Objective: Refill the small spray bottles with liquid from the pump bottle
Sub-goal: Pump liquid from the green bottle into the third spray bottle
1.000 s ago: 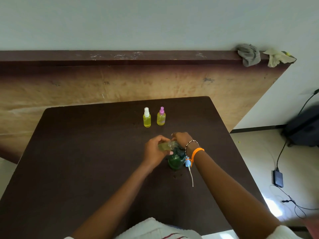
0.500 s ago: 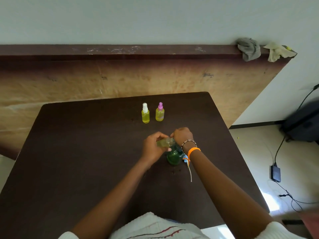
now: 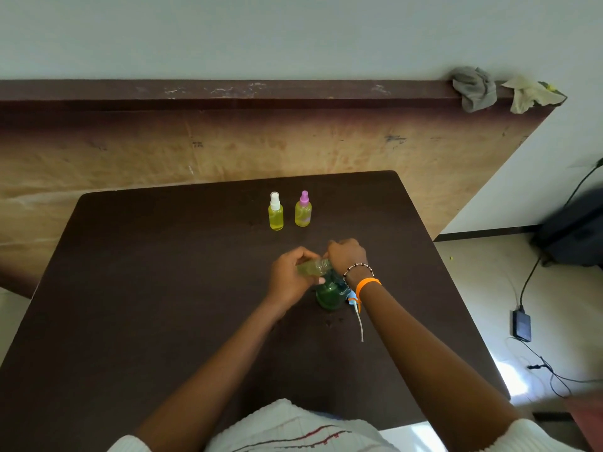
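My left hand (image 3: 290,282) holds a small uncapped spray bottle (image 3: 313,267) of yellow-green liquid, tilted on its side with its neck pointing right. My right hand (image 3: 346,256) is closed over the top of the green pump bottle (image 3: 329,295), which stands on the dark table (image 3: 163,288) just below the small bottle's neck. A blue spray cap with a white dip tube (image 3: 358,318) lies on the table beside my right wrist. Two filled, capped spray bottles stand further back: one with a white cap (image 3: 276,212), one with a purple cap (image 3: 303,209).
A wooden panel with a dark ledge (image 3: 261,93) rises behind the table; two crumpled cloths (image 3: 474,88) sit on its right end. On the floor to the right lie a dark bag (image 3: 577,230), a power adapter (image 3: 521,324) and cables.
The view has shifted slightly, so everything sits a little higher in frame. Both hands keep their hold on the small bottle and the pump bottle; nothing else moved.
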Motion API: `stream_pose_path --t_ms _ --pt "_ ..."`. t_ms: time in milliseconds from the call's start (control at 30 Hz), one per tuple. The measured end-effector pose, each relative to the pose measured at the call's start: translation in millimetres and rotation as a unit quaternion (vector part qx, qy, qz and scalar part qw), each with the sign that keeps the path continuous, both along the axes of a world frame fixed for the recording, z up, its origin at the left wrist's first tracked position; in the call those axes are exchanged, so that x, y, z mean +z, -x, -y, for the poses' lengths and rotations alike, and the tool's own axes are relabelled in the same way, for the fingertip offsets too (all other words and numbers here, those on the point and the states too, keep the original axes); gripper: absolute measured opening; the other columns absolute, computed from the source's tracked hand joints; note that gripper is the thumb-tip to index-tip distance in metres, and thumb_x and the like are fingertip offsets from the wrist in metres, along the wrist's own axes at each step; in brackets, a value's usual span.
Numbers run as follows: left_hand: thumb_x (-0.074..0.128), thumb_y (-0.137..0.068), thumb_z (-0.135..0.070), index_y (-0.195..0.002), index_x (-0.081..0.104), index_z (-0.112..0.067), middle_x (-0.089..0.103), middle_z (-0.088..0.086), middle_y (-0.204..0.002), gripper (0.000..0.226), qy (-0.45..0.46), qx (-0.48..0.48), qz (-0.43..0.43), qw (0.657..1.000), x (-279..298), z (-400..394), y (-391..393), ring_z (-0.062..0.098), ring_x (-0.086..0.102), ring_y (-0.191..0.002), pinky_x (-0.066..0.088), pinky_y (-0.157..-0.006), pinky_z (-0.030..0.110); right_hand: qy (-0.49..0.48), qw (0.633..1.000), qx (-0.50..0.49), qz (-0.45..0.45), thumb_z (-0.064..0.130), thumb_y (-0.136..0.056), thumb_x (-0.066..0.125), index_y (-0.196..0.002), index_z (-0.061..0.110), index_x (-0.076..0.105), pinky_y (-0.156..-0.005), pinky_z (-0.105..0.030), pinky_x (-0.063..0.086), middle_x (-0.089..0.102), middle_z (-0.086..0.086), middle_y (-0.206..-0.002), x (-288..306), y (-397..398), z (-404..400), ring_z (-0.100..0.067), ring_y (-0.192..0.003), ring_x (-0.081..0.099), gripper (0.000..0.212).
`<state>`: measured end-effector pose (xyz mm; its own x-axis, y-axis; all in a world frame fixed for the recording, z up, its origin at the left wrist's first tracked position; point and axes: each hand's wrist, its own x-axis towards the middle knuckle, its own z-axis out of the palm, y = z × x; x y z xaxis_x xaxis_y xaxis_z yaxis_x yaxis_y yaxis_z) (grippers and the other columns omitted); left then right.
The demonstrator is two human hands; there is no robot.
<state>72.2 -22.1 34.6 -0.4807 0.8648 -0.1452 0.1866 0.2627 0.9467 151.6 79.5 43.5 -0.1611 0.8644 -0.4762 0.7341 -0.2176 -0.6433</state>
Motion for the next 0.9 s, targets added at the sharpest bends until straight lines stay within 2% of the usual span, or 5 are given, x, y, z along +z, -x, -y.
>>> stream_pose_path --t_ms 300,400,567,733,900 --pt "0.082 -0.055 0.002 -0.083 0.066 -0.014 0.065 -0.004 -0.080 0.036 -0.009 -0.003 -0.001 1.000 4 1 0 0.007 0.056 -0.071 0.044 -0.065 0.017 0.067 0.991 0.116 0.001 0.023 -0.098 0.044 -0.122 -0.001 0.061 -0.086 -0.033 0.042 0.056 -0.023 -0.130 12 4 -10 -0.035 -0.111 0.056 0.038" --pt "0.081 -0.055 0.002 -0.084 0.066 -0.014 0.065 -0.004 -0.080 0.036 -0.010 -0.003 0.003 1.000 4 1 1 0.007 0.056 -0.071 0.042 -0.062 0.012 0.060 0.992 0.108 -0.012 0.023 -0.097 0.046 -0.117 -0.002 0.064 -0.082 -0.033 0.040 0.060 -0.022 -0.121 9 2 -10 -0.033 -0.104 0.057 0.036" --pt "0.081 -0.056 0.002 -0.086 0.066 -0.013 0.067 -0.001 -0.085 0.037 -0.002 0.001 -0.001 1.000 3 1 -1 0.010 0.059 -0.075 0.046 -0.068 0.021 0.000 0.999 -0.006 -0.032 0.022 -0.090 0.046 -0.096 0.000 0.072 -0.079 -0.032 0.044 0.068 -0.019 -0.102 -3 -3 -1 -0.032 -0.088 0.058 0.034" --pt "0.081 -0.056 0.001 -0.086 0.066 -0.014 0.068 -0.001 -0.086 0.036 0.001 0.001 -0.004 1.000 3 2 -2 0.011 0.060 -0.078 0.047 -0.069 0.022 -0.010 0.999 -0.007 -0.038 0.022 -0.088 0.046 -0.092 0.005 0.074 -0.086 -0.035 0.048 0.069 -0.018 -0.104 0 -3 1 -0.034 -0.097 0.062 0.032" --pt "0.082 -0.056 0.000 -0.085 0.066 -0.015 0.069 0.000 -0.087 0.036 -0.005 0.000 -0.011 1.000 5 2 0 0.017 0.064 -0.083 0.051 -0.076 0.033 0.039 0.998 0.043 -0.035 0.024 -0.091 0.048 -0.094 0.001 0.070 -0.079 -0.034 0.043 0.067 -0.015 -0.103 6 2 -5 -0.029 -0.090 0.056 0.032"
